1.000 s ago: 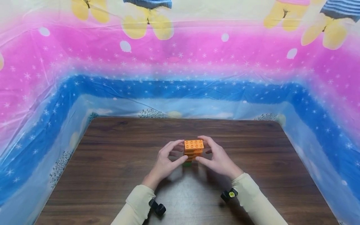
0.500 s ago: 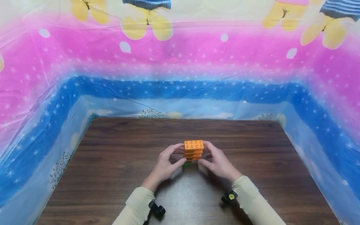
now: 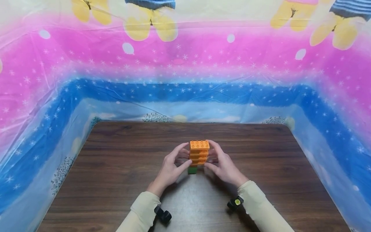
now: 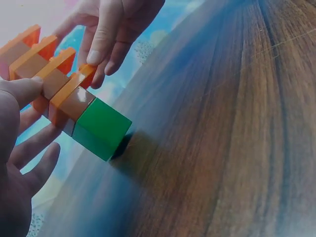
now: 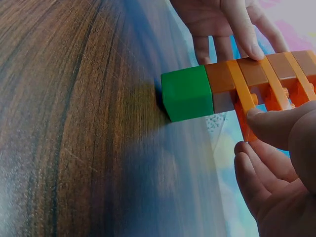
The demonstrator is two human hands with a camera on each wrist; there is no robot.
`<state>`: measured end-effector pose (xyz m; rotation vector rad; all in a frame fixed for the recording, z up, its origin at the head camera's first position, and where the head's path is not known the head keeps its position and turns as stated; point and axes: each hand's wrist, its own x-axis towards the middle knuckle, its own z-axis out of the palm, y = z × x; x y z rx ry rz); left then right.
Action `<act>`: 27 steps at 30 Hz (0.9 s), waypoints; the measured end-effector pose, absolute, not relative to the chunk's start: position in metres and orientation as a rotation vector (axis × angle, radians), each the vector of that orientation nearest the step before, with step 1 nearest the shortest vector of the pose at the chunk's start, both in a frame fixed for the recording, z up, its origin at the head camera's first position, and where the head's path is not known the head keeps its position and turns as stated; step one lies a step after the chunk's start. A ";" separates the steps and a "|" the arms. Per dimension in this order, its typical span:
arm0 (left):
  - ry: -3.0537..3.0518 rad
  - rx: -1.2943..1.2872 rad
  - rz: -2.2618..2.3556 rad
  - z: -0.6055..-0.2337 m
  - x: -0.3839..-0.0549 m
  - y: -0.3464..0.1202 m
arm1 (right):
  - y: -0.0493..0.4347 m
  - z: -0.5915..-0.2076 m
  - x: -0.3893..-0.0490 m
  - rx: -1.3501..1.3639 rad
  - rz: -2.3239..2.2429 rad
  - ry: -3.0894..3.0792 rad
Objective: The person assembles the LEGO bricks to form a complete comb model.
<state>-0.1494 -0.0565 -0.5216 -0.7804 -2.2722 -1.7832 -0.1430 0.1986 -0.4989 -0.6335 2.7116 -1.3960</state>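
Observation:
A tower of toy building bricks (image 3: 199, 145) stands upright between the two hands in the head view. Brown bricks (image 5: 221, 77) alternate with wider orange studded bricks (image 4: 63, 61), and a green brick (image 5: 187, 94) forms its base. The left hand (image 3: 172, 167) grips the tower from the left, thumb in front and fingers behind. From the right, the right hand (image 3: 225, 165) pinches the overhanging orange ends, its thumb on a low orange brick in the right wrist view. A dark shadow lies along the green brick's bottom edge; whether it fully touches the table I cannot tell.
The dark wood-grain table (image 3: 116, 183) spreads around the tower. Behind and beside it hangs a printed pink and blue cloth (image 3: 185, 91). A black wrist camera (image 3: 163, 215) sits at the left cuff, and another black camera (image 3: 234, 203) at the right cuff.
The tower's top now appears slightly higher in the head view, and more of the green brick shows below. Both hands stay around the tower, with small shifts of the fingers.

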 end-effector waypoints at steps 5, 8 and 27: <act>-2.263 -0.762 -1.793 -0.519 -0.153 -0.056 | 0.198 -0.498 -0.145 -0.664 -1.462 2.679; -2.290 -0.733 -1.778 -0.518 -0.154 -0.055 | 0.198 -0.498 -0.146 -0.681 -1.470 2.666; -2.535 -0.567 -1.757 -0.514 -0.163 -0.050 | 0.199 -0.501 -0.159 -0.554 -1.407 2.551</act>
